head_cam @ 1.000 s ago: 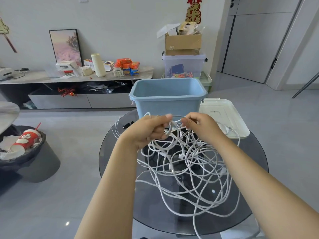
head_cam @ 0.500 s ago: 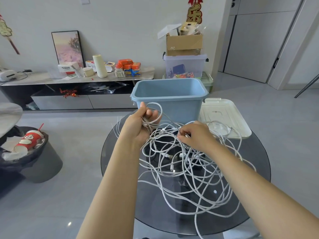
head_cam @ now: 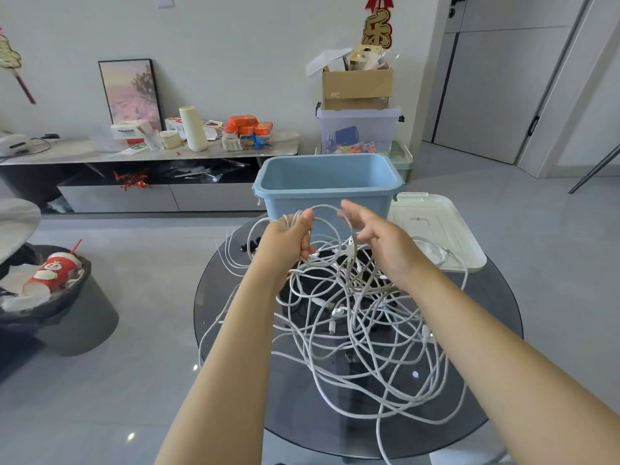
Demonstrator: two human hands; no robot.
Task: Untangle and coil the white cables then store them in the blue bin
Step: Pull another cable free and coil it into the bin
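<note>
A tangle of white cables [head_cam: 355, 333] is spread over the round dark glass table [head_cam: 486, 380]. The blue bin [head_cam: 327, 191] stands at the table's far edge and looks empty. My left hand [head_cam: 290, 238] is closed around a bunch of cable loops, held up just in front of the bin. One loop arcs from that fist over to my right hand [head_cam: 382, 245], whose fingers are partly spread and pinch the cable near a connector. Both hands hover above the pile.
A white lid [head_cam: 432, 229] lies on the table right of the bin, with a cable loop on it. A dark waste bin [head_cam: 50, 313] with a red cup stands at the left. A low cabinet [head_cam: 134, 182] and stacked boxes [head_cam: 357, 105] line the wall.
My left hand has turned and dropped slightly with its bundle. My right hand has risen from the pile to meet the loop in front of the bin.
</note>
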